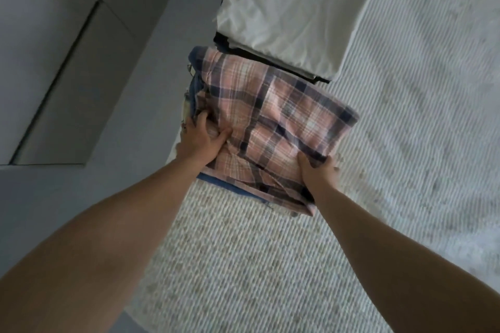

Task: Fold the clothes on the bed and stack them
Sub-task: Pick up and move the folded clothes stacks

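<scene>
Both hands' [201, 138] [319, 170] grip around plaid shirt [273, 116], white folded stack [286, 11] just beyond, perhaps touching.

One head view, looking down.
It faces steeply down, close over the bed [270, 265], apparently near its left edge.

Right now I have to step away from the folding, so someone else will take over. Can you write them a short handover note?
Left hand: grips the near left edge of the folded pink plaid garment.
Right hand: grips its near right corner.
The plaid piece sits on a blue denim garment at the bed's edge. Beyond it, a folded white garment tops a dark item.
Done: two stacks formed.
Left: release and square the plaid piece; no unfolded clothes in view.
</scene>
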